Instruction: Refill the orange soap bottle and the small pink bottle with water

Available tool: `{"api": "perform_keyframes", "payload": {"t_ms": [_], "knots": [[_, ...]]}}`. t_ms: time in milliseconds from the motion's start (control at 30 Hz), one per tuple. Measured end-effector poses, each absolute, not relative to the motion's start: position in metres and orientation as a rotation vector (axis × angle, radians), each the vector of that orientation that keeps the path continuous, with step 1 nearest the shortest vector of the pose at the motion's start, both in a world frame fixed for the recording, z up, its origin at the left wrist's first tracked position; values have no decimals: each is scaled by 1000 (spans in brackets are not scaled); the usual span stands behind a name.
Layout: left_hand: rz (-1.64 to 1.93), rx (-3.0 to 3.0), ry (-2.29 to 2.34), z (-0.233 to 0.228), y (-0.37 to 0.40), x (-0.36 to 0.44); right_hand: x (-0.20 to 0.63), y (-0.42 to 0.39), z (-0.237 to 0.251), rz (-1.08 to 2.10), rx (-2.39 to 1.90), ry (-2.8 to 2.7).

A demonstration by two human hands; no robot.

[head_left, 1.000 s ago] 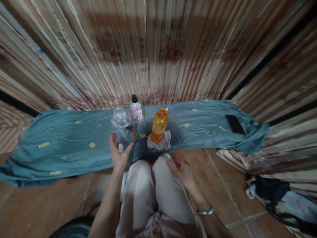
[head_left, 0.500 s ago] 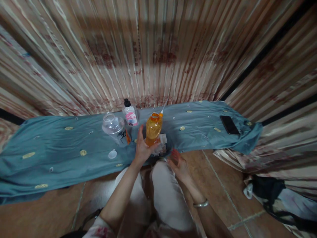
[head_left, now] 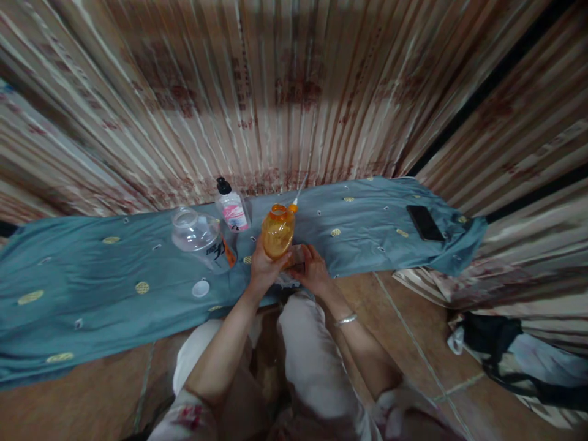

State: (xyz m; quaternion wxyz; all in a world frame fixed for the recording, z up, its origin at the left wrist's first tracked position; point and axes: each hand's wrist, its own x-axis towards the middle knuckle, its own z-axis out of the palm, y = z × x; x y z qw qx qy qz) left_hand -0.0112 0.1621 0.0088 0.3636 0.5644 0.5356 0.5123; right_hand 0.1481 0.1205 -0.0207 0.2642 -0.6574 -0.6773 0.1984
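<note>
My left hand [head_left: 266, 269] is wrapped round the lower part of an amber see-through bottle [head_left: 278, 234], which stands upright with its mouth uncapped. Just behind its neck is an orange cap with a thin pale nozzle [head_left: 294, 206]. Close beside the bottle, my right hand [head_left: 313, 269] has its fingers curled at a small pale thing, partly hidden, whose kind I cannot make out. To the left, a large clear plastic bottle [head_left: 195, 236] leans without a lid, and a round white lid [head_left: 201, 288] lies in front of it.
A clear pump bottle [head_left: 234, 211] with a pink label and black top stands behind. A black phone [head_left: 425, 223] lies on the right of the teal cloth [head_left: 114, 269]. Curtains [head_left: 275, 92] rise behind the surface. A dark bag [head_left: 491, 334] is on the right.
My right hand has moved up and left from over my knee to beside the amber bottle, its fingers now curled. My left hand keeps hold of the bottle. The view has shifted slightly.
</note>
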Motion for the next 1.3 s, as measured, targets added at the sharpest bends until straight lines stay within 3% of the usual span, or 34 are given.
{"api": "perform_keyframes", "payload": {"t_ms": [500,767,1033,1300], "knots": [[1476,1256,1253,38,157,-36,131,138,-7,440,-1792,-2131],[1534,1242,1295,46,145,-58,127,136,-2,413,-1887,-2035],[1486,1293,1396,50,140,-68,100,124,-5,514,-1697,-2221],[1488,1256,1342,46,141,-69,126,152,-8,829,-1608,-1566]]}}
